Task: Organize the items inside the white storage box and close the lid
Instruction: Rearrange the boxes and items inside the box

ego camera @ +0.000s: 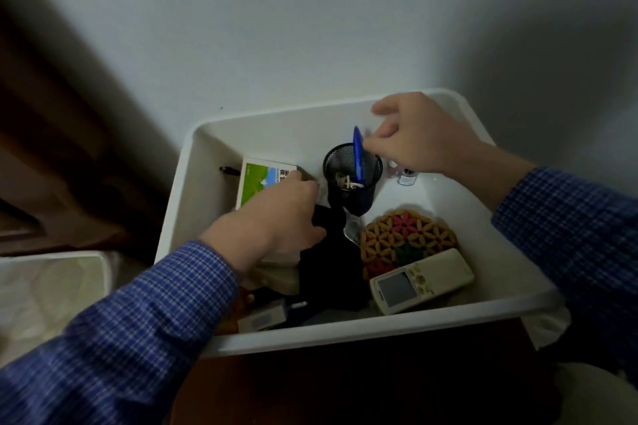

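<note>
The white storage box (276,121) stands open against the wall. A black mesh pen cup (352,179) is upright near its back. My right hand (414,134) pinches a blue pen-like object (358,155) that stands in the cup. My left hand (276,217) reaches down over a book with a green cover (257,179) at the left, fingers curled at its edge beside a black cloth (331,262). A woven flower-pattern mat (407,238) and a white remote control (421,279) lie at the right.
Small bottles (404,176) sit at the box's back right, a black pen (229,170) at the back left, a small white box (262,319) near the front. A white lid-like panel (51,290) lies to the left. The box rests on dark wooden furniture (362,383).
</note>
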The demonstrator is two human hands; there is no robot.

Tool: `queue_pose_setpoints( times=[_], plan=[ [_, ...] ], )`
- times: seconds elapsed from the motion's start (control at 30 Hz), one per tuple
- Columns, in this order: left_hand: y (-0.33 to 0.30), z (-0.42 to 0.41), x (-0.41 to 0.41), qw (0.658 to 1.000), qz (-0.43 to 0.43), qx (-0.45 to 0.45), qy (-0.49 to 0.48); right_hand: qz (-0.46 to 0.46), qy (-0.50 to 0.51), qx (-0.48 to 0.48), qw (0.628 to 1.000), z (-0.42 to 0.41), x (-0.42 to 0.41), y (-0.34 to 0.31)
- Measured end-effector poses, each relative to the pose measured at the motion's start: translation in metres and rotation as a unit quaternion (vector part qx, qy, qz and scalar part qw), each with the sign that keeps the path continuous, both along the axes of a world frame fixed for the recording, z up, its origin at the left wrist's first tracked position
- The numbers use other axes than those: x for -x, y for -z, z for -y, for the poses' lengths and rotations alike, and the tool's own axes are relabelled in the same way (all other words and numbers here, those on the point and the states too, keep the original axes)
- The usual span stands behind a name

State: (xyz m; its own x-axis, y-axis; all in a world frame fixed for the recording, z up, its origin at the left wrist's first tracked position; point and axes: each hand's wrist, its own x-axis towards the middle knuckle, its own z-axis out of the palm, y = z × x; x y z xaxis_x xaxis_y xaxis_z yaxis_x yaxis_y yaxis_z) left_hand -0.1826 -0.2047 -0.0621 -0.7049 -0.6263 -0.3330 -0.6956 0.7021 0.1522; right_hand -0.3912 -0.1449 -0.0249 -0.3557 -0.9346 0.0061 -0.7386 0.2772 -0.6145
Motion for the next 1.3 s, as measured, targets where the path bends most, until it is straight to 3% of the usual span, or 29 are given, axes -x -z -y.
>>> queue_pose_setpoints(
  times=[0.07,0.13,0.2,0.27,0.3,0.47,0.77,1.0,1.07,1.13,1.23,1.3],
  plan=[
    [0.002,0.001,0.006,0.999,0.04,-0.009,0.02,-0.071,0.031,0.076,0.994,-0.011,-0.004,-0.004],
    [0.012,0.008,0.012,0.994,0.088,-0.041,0.045,-0.048,-0.018,0.078,0.996,-0.013,-0.013,0.003],
    [0.01,0.005,0.019,0.992,0.1,-0.056,0.052,-0.043,-0.125,-0.073,0.988,-0.023,-0.021,0.008],
    [0.005,0.006,0.025,0.991,0.104,-0.061,0.051,-0.03,-0.192,-0.237,0.952,-0.024,-0.024,0.022],
    [0.003,0.008,0.026,0.991,0.106,-0.065,0.047,-0.043,-0.203,-0.272,0.94,-0.021,-0.027,0.033],
    [-0.007,0.008,0.032,0.988,0.113,-0.094,0.047,-0.098,-0.189,-0.251,0.944,-0.008,-0.039,0.076],
    [-0.021,0.013,0.027,0.987,0.131,-0.087,0.004,0.004,-0.129,-0.309,0.942,0.002,-0.049,0.083],
    [-0.061,0.033,0.002,0.978,0.134,-0.16,0.018,0.137,-0.2,-0.339,0.909,-0.011,-0.048,0.045],
    [-0.072,0.039,-0.014,0.979,0.116,-0.166,0.023,0.172,-0.242,-0.329,0.896,-0.019,-0.043,0.03],
    [-0.078,0.048,-0.034,0.97,0.058,-0.236,-0.013,0.224,-0.246,-0.301,0.894,-0.025,-0.038,0.019],
    [-0.081,0.051,-0.058,0.912,-0.074,-0.391,-0.102,0.325,-0.229,-0.226,0.889,-0.033,-0.037,0.008],
    [-0.077,0.044,-0.061,0.881,-0.144,-0.435,-0.121,0.368,-0.219,-0.195,0.882,-0.033,-0.028,-0.003]
  ],
)
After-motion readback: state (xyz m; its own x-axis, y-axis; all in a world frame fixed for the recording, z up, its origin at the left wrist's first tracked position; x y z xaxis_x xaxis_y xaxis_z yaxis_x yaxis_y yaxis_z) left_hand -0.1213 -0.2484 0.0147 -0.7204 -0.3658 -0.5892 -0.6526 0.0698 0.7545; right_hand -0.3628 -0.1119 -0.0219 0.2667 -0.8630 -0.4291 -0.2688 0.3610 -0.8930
